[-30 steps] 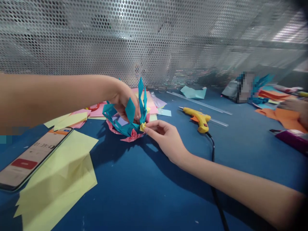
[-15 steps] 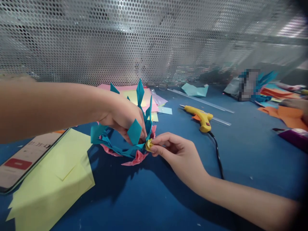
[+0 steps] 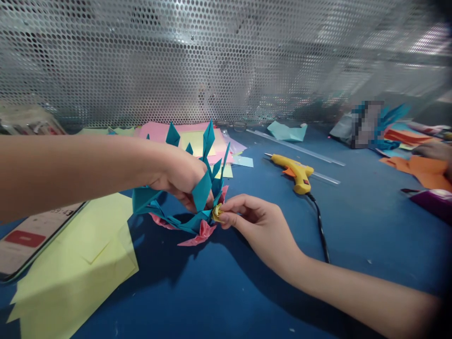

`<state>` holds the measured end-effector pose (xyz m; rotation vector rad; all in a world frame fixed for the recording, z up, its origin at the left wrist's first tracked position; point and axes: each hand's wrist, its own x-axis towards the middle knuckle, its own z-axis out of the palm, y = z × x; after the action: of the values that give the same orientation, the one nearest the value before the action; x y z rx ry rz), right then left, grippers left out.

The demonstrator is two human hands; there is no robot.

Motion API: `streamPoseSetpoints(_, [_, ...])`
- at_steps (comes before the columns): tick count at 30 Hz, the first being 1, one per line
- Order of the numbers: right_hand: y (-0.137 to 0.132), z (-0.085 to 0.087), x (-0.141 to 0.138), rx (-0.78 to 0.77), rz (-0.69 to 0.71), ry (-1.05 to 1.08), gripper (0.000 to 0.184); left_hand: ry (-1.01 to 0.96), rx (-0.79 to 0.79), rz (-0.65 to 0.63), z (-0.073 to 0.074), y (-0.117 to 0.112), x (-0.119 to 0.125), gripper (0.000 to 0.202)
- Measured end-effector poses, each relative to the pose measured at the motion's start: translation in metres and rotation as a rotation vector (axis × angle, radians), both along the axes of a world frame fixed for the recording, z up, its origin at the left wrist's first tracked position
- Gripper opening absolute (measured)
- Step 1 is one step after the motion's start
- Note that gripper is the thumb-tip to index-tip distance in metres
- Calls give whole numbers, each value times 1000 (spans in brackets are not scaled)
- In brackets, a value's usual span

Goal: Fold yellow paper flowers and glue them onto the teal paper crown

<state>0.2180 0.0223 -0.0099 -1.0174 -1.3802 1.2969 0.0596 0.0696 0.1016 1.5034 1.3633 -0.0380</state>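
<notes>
Right hand: pinches a small yellow folded-paper flower.
Spiky teal folded-paper crown: left of that pinch, flower against its rim.
Left hand: inside the crown — fingertips partly hidden, cannot tell whether they grip.
Yellow plastic glue gun: beyond and right of the pinch.
In the way: left forearm, covering part of the flat rectangular phone.

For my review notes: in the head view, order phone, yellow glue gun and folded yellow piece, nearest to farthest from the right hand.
1. Folded yellow piece: pinched in the right hand.
2. Yellow glue gun: beyond the hand, to its right.
3. Phone: far left, partly hidden.
</notes>
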Motion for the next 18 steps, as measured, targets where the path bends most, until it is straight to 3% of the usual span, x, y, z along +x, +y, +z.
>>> streamPoseSetpoints(8, [0,0,1,-27,-2,-7,7,50,113,-38,-3,-5,0,40])
streamPoseSetpoints(18, [0,1,0,-36,-4,-3,8,100,126,-32,1,-10,4,38])
